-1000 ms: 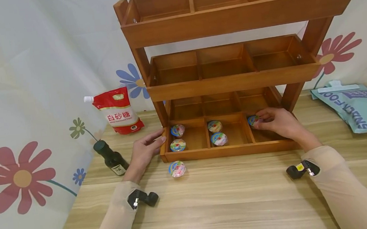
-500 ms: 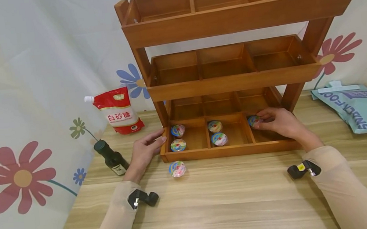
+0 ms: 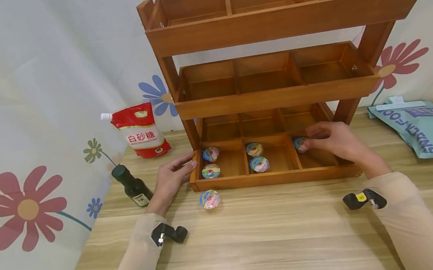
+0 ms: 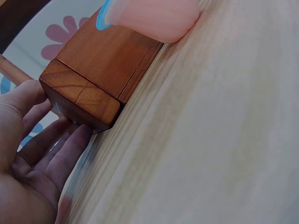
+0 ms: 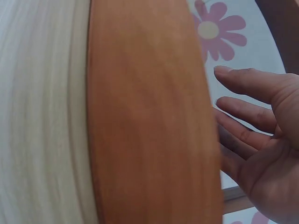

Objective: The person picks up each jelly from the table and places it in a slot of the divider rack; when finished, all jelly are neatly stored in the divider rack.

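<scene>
In the head view my left hand (image 3: pixel 171 180) touches the left end of the wooden rack's bottom tray (image 3: pixel 221 183); the left wrist view shows its fingertips against that wooden end. My right hand (image 3: pixel 336 138) is over the tray's right compartment, beside a small jelly cup (image 3: pixel 301 144) with a printed lid. The right wrist view shows its thumb and fingers apart, holding nothing. Two jelly cups (image 3: pixel 211 171) sit in the left compartment and two more (image 3: pixel 260 164) in the middle one. Another jelly cup (image 3: pixel 210 199), pink in the left wrist view, stands on the table before the tray.
The rack's upper trays (image 3: pixel 275 99) overhang the bottom one. A dark bottle (image 3: pixel 132 186) and a red and white sugar pouch (image 3: pixel 143 131) stand on the left. A teal snack bag (image 3: pixel 421 126) lies at the right. Flower-printed cloth (image 3: pixel 39 82) hangs behind.
My right hand has let go of the jelly cup in the right compartment and moved slightly to the right. The left hand stays at the tray's end.
</scene>
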The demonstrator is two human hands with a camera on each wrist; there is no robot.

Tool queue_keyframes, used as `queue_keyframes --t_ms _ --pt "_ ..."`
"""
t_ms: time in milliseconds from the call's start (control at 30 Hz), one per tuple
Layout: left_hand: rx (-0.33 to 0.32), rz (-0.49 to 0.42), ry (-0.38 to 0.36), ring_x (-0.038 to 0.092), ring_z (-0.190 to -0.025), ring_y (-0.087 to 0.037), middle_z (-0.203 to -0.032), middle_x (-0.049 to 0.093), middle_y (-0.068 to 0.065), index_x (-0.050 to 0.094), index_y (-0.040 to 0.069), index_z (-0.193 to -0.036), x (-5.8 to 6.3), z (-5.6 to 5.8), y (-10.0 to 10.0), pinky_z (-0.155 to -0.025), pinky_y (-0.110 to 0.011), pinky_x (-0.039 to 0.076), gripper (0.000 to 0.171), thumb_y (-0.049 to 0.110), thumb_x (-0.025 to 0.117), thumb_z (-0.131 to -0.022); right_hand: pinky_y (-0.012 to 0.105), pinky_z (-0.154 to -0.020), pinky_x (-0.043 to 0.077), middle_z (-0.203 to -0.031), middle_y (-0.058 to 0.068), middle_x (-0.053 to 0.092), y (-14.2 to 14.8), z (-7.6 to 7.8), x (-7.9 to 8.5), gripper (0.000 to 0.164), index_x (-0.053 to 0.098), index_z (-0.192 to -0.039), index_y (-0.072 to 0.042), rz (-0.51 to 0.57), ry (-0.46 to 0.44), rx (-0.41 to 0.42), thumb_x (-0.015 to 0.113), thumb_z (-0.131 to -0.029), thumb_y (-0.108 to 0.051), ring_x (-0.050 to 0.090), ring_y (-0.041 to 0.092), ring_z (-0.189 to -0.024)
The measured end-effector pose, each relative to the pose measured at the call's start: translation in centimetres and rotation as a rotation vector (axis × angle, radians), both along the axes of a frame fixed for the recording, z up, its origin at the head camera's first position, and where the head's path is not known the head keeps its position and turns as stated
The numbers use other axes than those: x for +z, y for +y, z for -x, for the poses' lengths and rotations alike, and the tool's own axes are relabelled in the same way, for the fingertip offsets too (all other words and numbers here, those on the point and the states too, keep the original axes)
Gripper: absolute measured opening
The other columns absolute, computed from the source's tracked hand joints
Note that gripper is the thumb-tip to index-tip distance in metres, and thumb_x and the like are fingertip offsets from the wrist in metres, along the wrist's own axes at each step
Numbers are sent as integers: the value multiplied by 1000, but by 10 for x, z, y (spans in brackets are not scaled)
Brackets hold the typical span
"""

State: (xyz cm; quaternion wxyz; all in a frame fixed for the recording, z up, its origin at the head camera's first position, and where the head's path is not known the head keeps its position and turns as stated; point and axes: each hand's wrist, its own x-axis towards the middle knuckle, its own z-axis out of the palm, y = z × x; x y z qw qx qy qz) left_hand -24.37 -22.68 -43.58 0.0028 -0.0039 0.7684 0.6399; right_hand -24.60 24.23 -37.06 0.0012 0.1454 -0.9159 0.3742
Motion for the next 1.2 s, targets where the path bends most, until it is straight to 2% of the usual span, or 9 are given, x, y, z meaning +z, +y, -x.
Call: queue_keyframes --t_ms 100,267,500,767,1033,1200 --pt "-2 0 3 69 -118 -20 -143 67 -8 71 10 -140 1 -1 -1 -90 -30 62 44 26 79 -100 42 -98 56 -124 24 72 -4 -2 4 45 65 -136 5 -3 23 16 74 -102 -24 70 41 -115" --pt "4 -8 12 71 -115 -18 -141 68 -8 72 10 -138 1 -1 -1 -89 -29 63 42 24 80 -99 59 -104 53 -127 22 72 -16 -9 14 46 66 -137 3 9 -10 40 74 -103 -27 69 40 -116" --pt "-2 -37 23 72 -111 -17 -138 70 -9 74 8 -136 -3 2 -1 -88 -30 63 41 22 81 -98 56 -100 57 -128 18 71 -38 -21 21 43 68 -135 0 39 -14 103 76 -102 -26 70 35 -115" --pt "-4 -41 18 71 -114 -18 -139 69 -8 73 9 -137 -3 2 0 -89 -31 63 41 22 80 -99 41 -92 60 -126 13 73 -69 -34 27 36 70 -132 -5 92 -29 198 77 -101 -23 70 27 -114" --pt "1 -53 19 72 -112 -17 -141 67 -11 72 7 -138 -2 1 0 -88 -30 63 41 19 79 -100 45 -96 59 -121 7 75 -106 -41 28 36 73 -129 -9 162 -49 298 82 -97 -23 71 21 -111" --pt "6 -45 9 71 -111 -16 -142 67 -12 72 8 -138 -2 1 0 -88 -28 62 41 20 79 -100 50 -97 59 -125 6 74 -127 -42 27 36 73 -130 -8 158 -19 357 81 -98 -22 71 25 -111"
